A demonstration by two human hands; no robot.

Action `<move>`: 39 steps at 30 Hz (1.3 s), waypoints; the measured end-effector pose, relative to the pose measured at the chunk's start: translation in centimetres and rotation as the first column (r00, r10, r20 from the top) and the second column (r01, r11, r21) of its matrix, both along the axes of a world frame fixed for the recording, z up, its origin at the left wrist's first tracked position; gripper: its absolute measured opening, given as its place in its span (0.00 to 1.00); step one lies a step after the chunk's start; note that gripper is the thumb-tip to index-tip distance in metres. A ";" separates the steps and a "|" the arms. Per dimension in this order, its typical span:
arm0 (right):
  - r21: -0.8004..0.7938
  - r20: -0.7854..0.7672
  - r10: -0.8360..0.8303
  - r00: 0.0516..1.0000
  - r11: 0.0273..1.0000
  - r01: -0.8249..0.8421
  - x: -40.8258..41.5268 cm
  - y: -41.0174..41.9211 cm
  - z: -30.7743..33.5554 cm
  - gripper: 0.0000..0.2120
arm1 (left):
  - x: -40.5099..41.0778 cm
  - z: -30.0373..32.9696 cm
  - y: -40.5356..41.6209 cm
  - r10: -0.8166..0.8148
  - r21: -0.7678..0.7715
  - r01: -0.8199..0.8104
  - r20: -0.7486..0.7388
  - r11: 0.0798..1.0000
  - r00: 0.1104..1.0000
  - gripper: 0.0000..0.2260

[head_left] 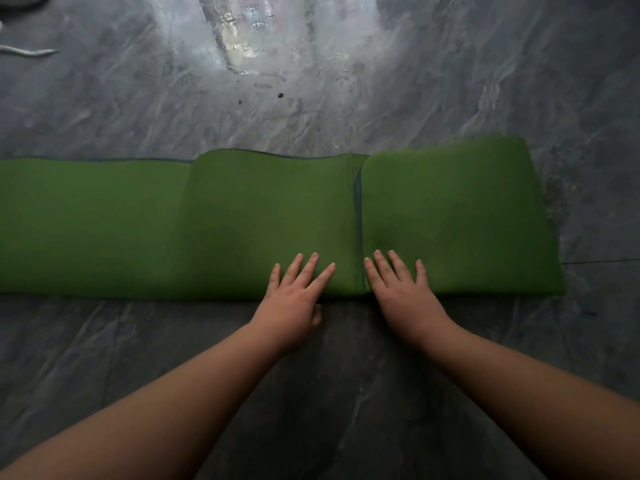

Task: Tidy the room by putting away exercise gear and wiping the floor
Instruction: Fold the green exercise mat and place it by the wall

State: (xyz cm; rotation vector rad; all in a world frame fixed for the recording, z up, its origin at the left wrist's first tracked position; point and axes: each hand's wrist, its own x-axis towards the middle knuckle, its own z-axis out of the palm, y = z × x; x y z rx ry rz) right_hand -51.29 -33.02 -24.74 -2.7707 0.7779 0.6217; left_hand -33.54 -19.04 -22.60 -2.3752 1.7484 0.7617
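Observation:
A green exercise mat (pixel 263 216) lies across the grey marble floor (pixel 346 393), stretching from the left edge to the right. Its right part is folded into thick stacked sections, with a seam between two folds near the middle. My left hand (pixel 298 292) rests flat on the near edge of the middle fold, fingers spread and straight. My right hand (pixel 398 285) presses flat on the fold to the right of the seam, fingers straight. Both forearms reach in from the bottom of the frame.
A bright window reflection (pixel 249 36) glares on the floor beyond the mat. Two small dark specks (pixel 280 95) lie on the floor behind the mat. A thin white cord (pixel 27 51) lies at the far left, top corner.

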 end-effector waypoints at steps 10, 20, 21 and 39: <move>-0.234 0.162 -0.081 0.983 0.965 0.118 -1.9 -1.2 4.5 0.29 | -2.6 1.1 -2.8 -0.042 -0.016 0.043 0.053 0.999 0.998 0.40; -0.106 -0.150 -0.186 0.971 0.979 0.171 -6.5 -2.9 0.1 0.33 | -5.0 -2.2 -5.9 -0.165 0.162 0.160 0.019 0.974 0.986 0.38; -0.105 -0.126 -0.198 0.972 0.977 0.186 -6.5 -3.1 0.1 0.33 | -4.8 -2.1 -5.9 -0.158 0.162 0.156 -0.001 0.974 0.987 0.38; 0.476 0.707 -0.537 0.460 0.843 0.251 3.2 -0.1 13.9 0.32 | 0.9 10.7 -4.4 0.161 -0.378 -0.419 -0.554 0.826 0.817 0.25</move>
